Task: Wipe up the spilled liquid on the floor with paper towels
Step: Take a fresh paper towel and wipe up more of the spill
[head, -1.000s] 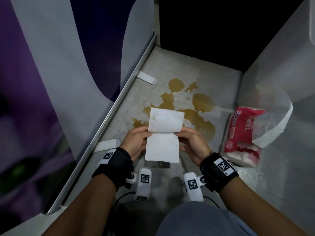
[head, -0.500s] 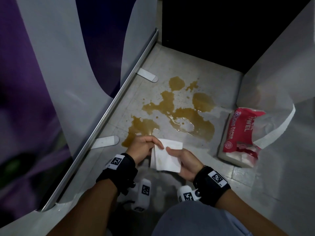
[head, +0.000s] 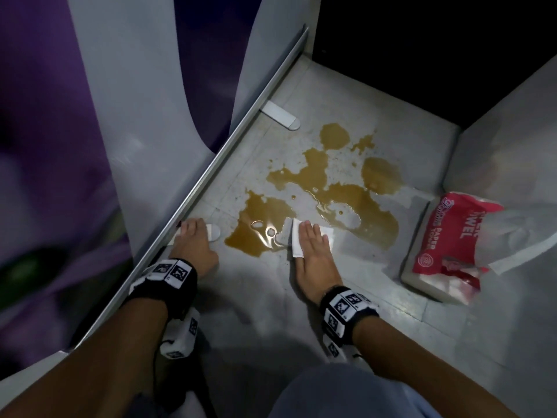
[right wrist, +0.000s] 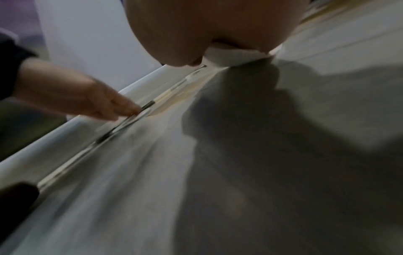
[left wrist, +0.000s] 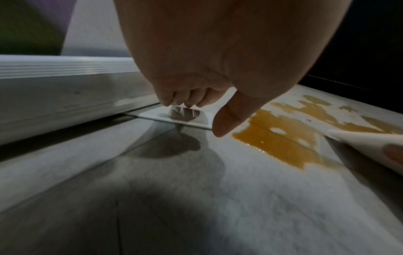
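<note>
A brown spill [head: 340, 191] spreads in several joined puddles over the pale tiled floor [head: 271, 312]. My right hand [head: 312, 245] lies flat on a folded white paper towel [head: 297, 247], pressing it onto the spill's near edge; the towel [right wrist: 235, 55] shows under the palm in the right wrist view. My left hand [head: 193, 239] rests with straight fingers on a white floor bracket [head: 214, 232] beside the partition rail, holding nothing. In the left wrist view its fingertips [left wrist: 185, 101] touch the bracket [left wrist: 174, 117], with the spill [left wrist: 281, 136] to the right.
A red and white pack of paper towels [head: 446, 245] lies on the floor at the right, against a grey wall. A metal rail [head: 211, 173] under a grey and purple partition runs along the left. A second white bracket [head: 280, 116] sits farther back. My knee [head: 361, 393] is at the bottom.
Both hands held the towel up and folded it smaller. Now the right hand presses it on the spill's edge, and the left hand has let go and moved left onto the bracket.
</note>
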{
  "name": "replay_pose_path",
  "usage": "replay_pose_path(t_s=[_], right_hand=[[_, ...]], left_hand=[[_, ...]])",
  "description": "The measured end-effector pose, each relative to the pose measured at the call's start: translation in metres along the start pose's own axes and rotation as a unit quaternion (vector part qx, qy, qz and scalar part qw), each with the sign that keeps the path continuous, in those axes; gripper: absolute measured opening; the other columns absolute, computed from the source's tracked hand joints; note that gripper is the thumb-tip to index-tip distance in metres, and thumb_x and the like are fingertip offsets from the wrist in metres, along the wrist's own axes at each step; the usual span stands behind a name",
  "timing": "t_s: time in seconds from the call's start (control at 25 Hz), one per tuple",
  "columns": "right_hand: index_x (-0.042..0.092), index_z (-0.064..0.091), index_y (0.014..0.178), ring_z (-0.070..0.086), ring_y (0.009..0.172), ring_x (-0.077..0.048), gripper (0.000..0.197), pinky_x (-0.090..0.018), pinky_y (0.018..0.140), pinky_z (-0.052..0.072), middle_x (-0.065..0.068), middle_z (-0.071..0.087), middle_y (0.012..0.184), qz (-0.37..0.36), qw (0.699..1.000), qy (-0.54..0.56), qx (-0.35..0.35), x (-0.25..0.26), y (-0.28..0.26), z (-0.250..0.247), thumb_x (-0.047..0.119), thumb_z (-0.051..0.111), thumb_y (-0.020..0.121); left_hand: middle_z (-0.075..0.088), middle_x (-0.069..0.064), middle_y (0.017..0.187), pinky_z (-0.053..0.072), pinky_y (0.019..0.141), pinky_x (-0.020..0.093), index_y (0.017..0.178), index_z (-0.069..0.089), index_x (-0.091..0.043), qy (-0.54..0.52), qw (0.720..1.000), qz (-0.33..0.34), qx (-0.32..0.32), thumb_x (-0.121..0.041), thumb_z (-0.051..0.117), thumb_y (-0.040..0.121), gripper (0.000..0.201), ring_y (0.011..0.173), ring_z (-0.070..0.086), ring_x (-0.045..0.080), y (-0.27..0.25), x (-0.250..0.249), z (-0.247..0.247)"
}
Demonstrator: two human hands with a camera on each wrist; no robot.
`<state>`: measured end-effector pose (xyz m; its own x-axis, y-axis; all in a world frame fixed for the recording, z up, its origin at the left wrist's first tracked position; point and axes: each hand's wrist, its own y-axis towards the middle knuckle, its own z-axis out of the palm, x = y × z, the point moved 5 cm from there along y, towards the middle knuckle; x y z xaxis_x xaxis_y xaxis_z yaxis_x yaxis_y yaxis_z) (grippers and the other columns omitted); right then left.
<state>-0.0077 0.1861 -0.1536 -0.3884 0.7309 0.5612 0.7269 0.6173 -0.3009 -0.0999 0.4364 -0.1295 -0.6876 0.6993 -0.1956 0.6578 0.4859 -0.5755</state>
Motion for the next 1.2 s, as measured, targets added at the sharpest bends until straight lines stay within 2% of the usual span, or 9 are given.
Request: replay_pose_path(t_s=[0.08, 0.12, 0.2, 0.36, 0.64, 0.76, 0.88, 1.08, 1.2], right_hand=[[0.005, 0.007, 0.159, -0.002, 0.154, -0.026, 0.064, -0.035, 0.123, -0.008, -0.011, 0.007, 0.167, 0.016, 1.000, 0.010, -0.008, 0.007, 0.017, 0.001, 0.024, 0.026, 0.101], [0.005, 0.006, 0.159, -0.004, 0.154, -0.026, 0.063, -0.035, 0.123, -0.009, -0.011, 0.005, 0.167, 0.022, 1.000, 0.011, -0.009, 0.010, 0.026, 0.000, 0.020, 0.030, 0.102], [0.006, 0.002, 0.159, -0.006, 0.154, -0.025, 0.066, -0.036, 0.123, -0.010, -0.010, 0.001, 0.167, 0.025, 1.000, -0.001, -0.007, 0.016, 0.045, -0.002, 0.017, 0.034, 0.102], [0.006, 0.001, 0.159, -0.007, 0.154, -0.026, 0.067, -0.039, 0.124, -0.008, -0.011, 0.001, 0.167, 0.037, 0.999, -0.003, -0.003, 0.028, 0.071, -0.002, 0.015, 0.034, 0.101], [0.006, 0.005, 0.159, -0.005, 0.154, -0.025, 0.063, -0.040, 0.125, -0.005, -0.010, 0.003, 0.168, -0.006, 0.999, -0.026, 0.018, 0.054, 0.086, 0.008, 0.019, 0.030, 0.103], [0.007, 0.006, 0.159, -0.005, 0.154, -0.025, 0.062, -0.041, 0.125, -0.005, -0.010, 0.002, 0.168, -0.031, 0.998, -0.046, 0.029, 0.064, 0.096, 0.014, 0.025, 0.025, 0.103], [0.009, 0.008, 0.160, -0.004, 0.154, -0.027, 0.067, -0.042, 0.125, -0.005, -0.010, 0.003, 0.168, -0.063, 0.995, -0.068, 0.043, 0.075, 0.109, 0.022, 0.033, 0.015, 0.097], [0.012, 0.005, 0.160, -0.005, 0.154, -0.029, 0.060, -0.045, 0.125, -0.005, -0.009, -0.001, 0.168, -0.104, 0.984, -0.121, 0.076, 0.091, 0.131, 0.031, 0.030, 0.023, 0.105], [0.015, 0.006, 0.160, -0.006, 0.154, -0.028, 0.062, -0.046, 0.124, -0.005, -0.008, -0.001, 0.168, -0.135, 0.975, -0.147, 0.102, 0.095, 0.140, 0.037, 0.033, 0.017, 0.103]], left_hand=[[0.015, 0.023, 0.158, 0.018, 0.120, 0.042, 0.150, 0.014, 0.006, 0.023, 0.998, -0.015, 0.050, -0.023, 0.060, 0.079, 0.089, 0.147, 0.014, 0.036, -0.001, 0.003, 0.017], [0.004, 0.021, 0.161, 0.013, 0.121, 0.041, 0.152, 0.003, 0.004, 0.032, 0.998, -0.020, 0.059, -0.021, 0.061, 0.081, 0.095, 0.150, 0.005, 0.034, -0.002, 0.004, 0.023], [-0.006, 0.020, 0.162, 0.008, 0.122, 0.041, 0.153, -0.004, 0.002, 0.044, 0.998, -0.014, 0.050, -0.020, 0.057, 0.083, 0.096, 0.151, -0.004, 0.033, -0.001, 0.006, 0.030], [-0.012, 0.022, 0.161, 0.001, 0.123, 0.038, 0.152, -0.009, 0.004, 0.041, 0.997, -0.002, 0.059, -0.017, 0.056, 0.081, 0.098, 0.150, -0.009, 0.034, -0.003, 0.006, 0.034], [-0.017, 0.021, 0.160, -0.001, 0.123, 0.037, 0.152, -0.011, 0.004, 0.042, 0.996, 0.002, 0.072, -0.019, 0.057, 0.080, 0.101, 0.150, -0.013, 0.034, -0.006, 0.005, 0.031], [-0.016, 0.022, 0.160, -0.002, 0.123, 0.038, 0.151, -0.011, 0.006, 0.068, 0.996, 0.011, 0.062, -0.022, 0.056, 0.080, 0.101, 0.149, -0.013, 0.035, -0.004, 0.005, 0.033], [-0.016, 0.022, 0.160, -0.003, 0.123, 0.039, 0.151, -0.011, 0.006, 0.078, 0.995, 0.017, 0.061, -0.024, 0.054, 0.078, 0.102, 0.149, -0.013, 0.036, -0.003, 0.007, 0.035], [-0.015, 0.021, 0.161, -0.001, 0.123, 0.039, 0.152, -0.010, 0.005, 0.077, 0.995, 0.021, 0.054, -0.025, 0.057, 0.077, 0.104, 0.150, -0.013, 0.035, -0.004, 0.009, 0.038], [-0.013, 0.021, 0.161, 0.000, 0.123, 0.039, 0.152, -0.009, 0.005, 0.081, 0.995, 0.023, 0.044, -0.025, 0.056, 0.075, 0.105, 0.150, -0.011, 0.035, -0.005, 0.008, 0.038]])
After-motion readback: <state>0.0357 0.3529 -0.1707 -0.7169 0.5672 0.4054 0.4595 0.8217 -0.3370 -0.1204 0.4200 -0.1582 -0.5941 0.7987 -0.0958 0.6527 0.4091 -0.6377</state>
